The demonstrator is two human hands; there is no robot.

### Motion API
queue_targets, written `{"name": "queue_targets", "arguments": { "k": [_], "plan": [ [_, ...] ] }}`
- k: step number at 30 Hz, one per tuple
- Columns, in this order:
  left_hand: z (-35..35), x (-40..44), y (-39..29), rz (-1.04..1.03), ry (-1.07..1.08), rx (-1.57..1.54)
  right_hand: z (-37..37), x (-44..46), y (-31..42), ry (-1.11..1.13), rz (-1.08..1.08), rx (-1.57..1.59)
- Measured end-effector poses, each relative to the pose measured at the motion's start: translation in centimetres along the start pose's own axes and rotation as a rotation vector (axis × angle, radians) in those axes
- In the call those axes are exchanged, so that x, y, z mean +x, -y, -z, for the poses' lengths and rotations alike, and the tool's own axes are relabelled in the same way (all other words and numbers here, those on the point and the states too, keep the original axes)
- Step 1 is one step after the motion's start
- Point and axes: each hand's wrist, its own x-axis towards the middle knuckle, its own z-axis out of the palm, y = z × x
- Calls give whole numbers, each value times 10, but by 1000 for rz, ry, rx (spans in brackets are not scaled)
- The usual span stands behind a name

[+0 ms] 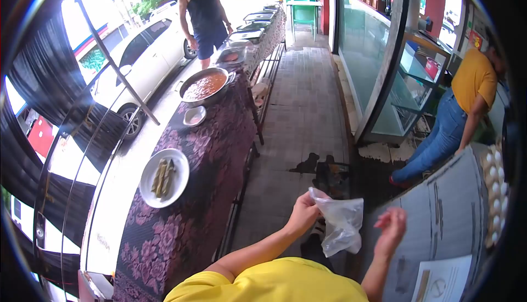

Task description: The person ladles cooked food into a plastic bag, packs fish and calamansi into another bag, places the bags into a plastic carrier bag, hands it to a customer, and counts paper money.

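My left hand [303,214] pinches the top edge of a clear plastic bag [343,225], which hangs down in front of my yellow shirt. To the right of the bag is my right hand [391,229], raised apart from it, with loosely bent fingers and nothing visible in them. A white plate [147,184] bearing several wrapped green rolls [163,177] lies on the flowered tablecloth [206,159] to my left. Farther along stand a small bowl [194,116] and a large pot of red-brown stew [205,85].
Trays [253,26] line the table's far end, where a person [204,11] stands beside a white car [140,49]. A tiled walkway [299,93] runs ahead. Another person [461,99] bends near a glass case [409,82]. Egg trays [494,192] edge the grey surface at right.
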Motion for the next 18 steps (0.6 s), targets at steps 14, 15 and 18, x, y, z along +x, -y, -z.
{"name": "queue_targets", "arguments": {
  "k": [14,15,18],
  "plan": [
    [86,350,-54,-173,-503,398,-272,391,-78,689,-231,7],
    [97,376,-61,-210,-539,357,-293,416,-81,651,-122,-38],
    [128,477,-86,-222,-527,687,-352,488,-87,764,99,-97]
  ]
}}
